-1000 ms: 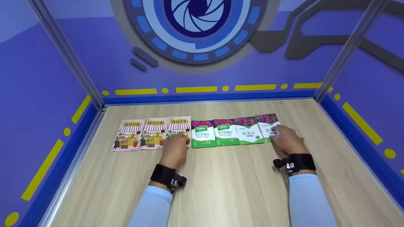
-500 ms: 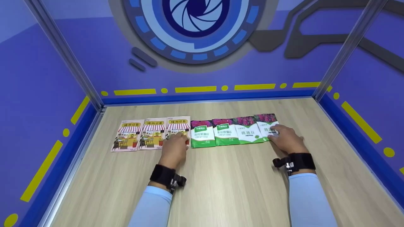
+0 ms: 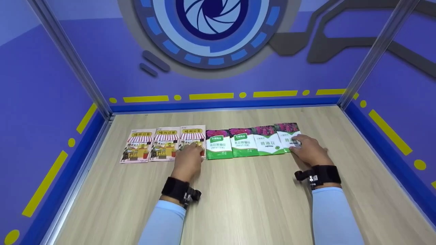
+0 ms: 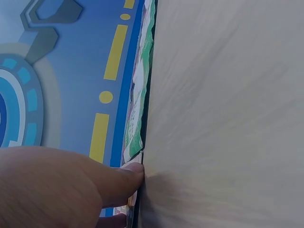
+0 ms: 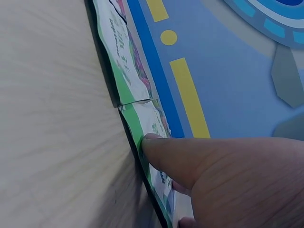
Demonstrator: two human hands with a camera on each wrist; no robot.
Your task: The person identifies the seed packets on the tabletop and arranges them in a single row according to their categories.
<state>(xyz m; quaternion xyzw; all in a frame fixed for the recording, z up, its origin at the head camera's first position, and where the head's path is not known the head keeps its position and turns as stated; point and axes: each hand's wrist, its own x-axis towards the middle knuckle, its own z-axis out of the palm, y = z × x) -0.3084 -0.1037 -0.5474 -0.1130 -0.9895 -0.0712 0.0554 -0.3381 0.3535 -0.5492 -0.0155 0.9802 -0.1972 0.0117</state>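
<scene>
A row of seed packets lies flat across the table in the head view. Pink ones with a striped awning, such as the leftmost pink seed packet (image 3: pixel 138 146), make up the left part. Green-and-white flower seed packets, like the one beside the pink group (image 3: pixel 218 145), fill the right part. My left hand (image 3: pixel 188 161) rests its fingertips on the third pink packet (image 3: pixel 193 133), covering its lower part. My right hand (image 3: pixel 311 151) touches the rightmost green-and-white packet (image 3: pixel 287 134). In both wrist views the thumb lies on the packet's face; the other fingers are mostly hidden.
The wooden tabletop (image 3: pixel 245 204) extends in front of the row. A blue-purple back wall (image 3: pixel 218 81) with yellow dashes stands behind it. Side walls (image 3: pixel 44 129) with metal corner posts close in the left and right. Each wrist wears a black camera strap (image 3: pixel 175 189).
Both hands stay in the same places on the packets. The rightmost packet and my right fingers have shifted very slightly; the row otherwise looks the same.
</scene>
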